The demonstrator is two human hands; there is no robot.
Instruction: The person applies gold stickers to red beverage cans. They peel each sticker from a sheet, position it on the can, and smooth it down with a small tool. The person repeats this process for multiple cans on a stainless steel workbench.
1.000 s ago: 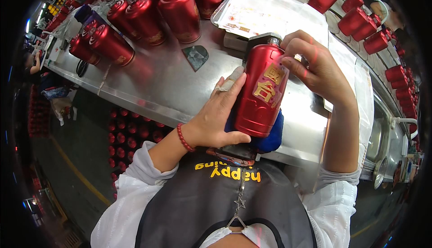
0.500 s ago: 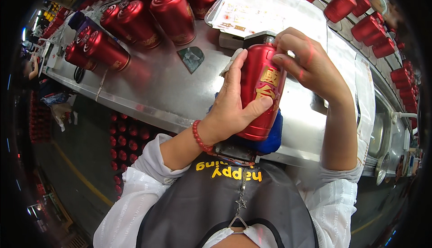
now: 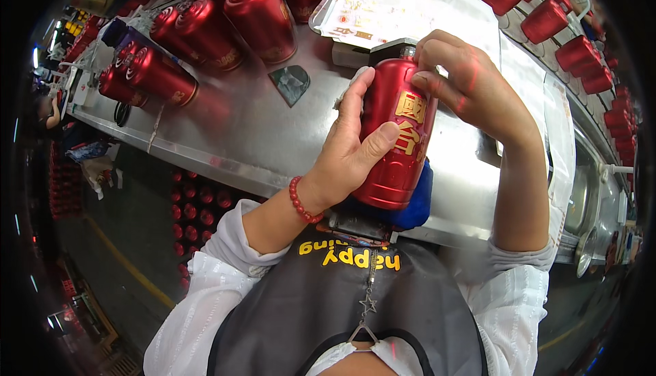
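A glossy red bottle with gold raised characters leans tilted before me, its clear glass neck at the far end. My left hand wraps its left side, thumb across the front; something whitish shows behind those fingers. My right hand is bent closed at the bottle's right shoulder near the neck, the thumb tip touching the red surface. Whether it pinches anything small cannot be seen. Under the bottle's base lies a blue cloth. A dark green flat piece with a rounded side rests on the metal table.
Several red bottles stand at the table's back left. White sheets with gold and red prints lie behind the held bottle. More red bottles ride a curved conveyor at the right, beyond a metal sink. Many stand on the floor.
Both hands stay on the bottle, which has shifted slightly. My left thumb has slid up its front. The conveyor bottles at the right have moved along.
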